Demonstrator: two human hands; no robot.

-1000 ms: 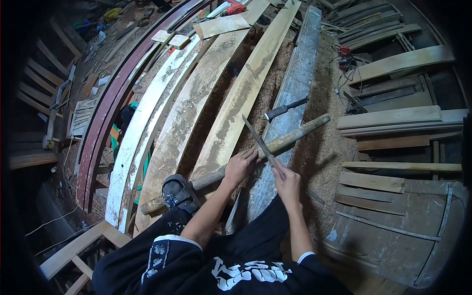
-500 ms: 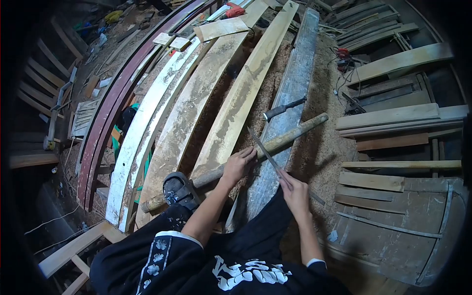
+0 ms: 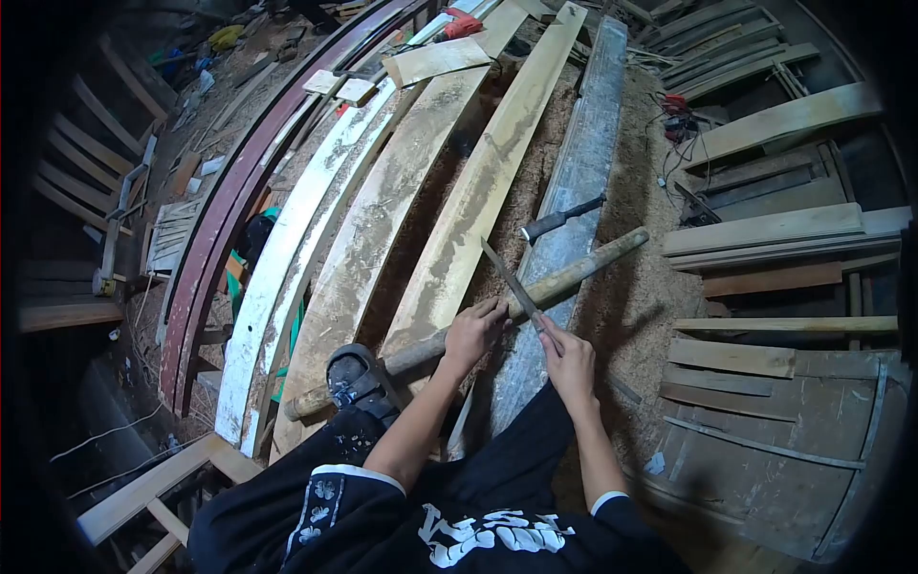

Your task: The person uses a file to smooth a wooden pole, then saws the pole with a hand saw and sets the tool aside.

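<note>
A round wooden pole (image 3: 583,271) lies slantwise across the boards. My left hand (image 3: 475,332) rests on the pole with its fingers closed together; whether they hold something small is hidden. My right hand (image 3: 567,362) is wrapped round a long, thin metal file (image 3: 512,278), whose tip points up and to the left across the pole. Above the pole, a dark-handled tool (image 3: 550,222) lies on the grey weathered board (image 3: 583,143). A sandalled foot (image 3: 360,381) is against the pole's lower left part.
Long pale boards (image 3: 497,167), a white board (image 3: 277,249) and a dark red beam (image 3: 215,225) run upward to the left. A red power tool (image 3: 461,25) lies at the top. Planks (image 3: 765,231) are stacked at the right, and sawdust covers the floor.
My right hand has drawn slightly up and left along with the file, so more of it crosses near the pole. The whole view has shifted a little.
</note>
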